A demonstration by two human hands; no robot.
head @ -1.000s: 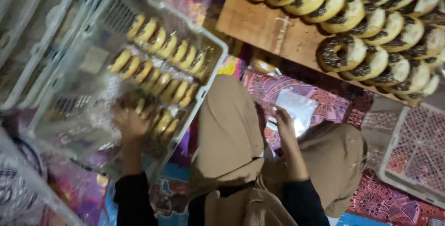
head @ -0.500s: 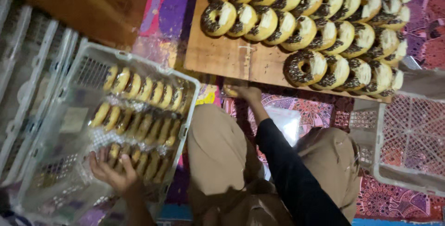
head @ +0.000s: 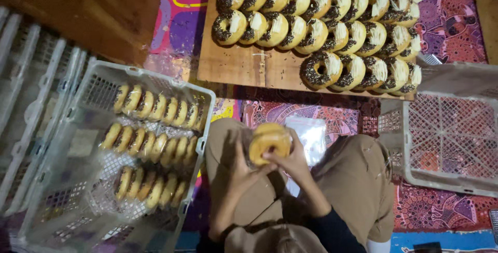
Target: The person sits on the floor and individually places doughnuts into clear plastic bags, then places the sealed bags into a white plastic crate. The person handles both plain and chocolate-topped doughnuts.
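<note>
Both hands (head: 270, 167) now around doughnut (head: 268, 141)

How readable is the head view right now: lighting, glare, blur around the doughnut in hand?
Head view: warm, uneven light, brightest on the wooden board and the held doughnut; upper-left corner and lower edge fall dark. The left hand and right hand look slightly soft. Plastic wrap in the grey crate gives faint sheen, no harsh glare. Straight edges bow slightly near the frame's sides.
</note>
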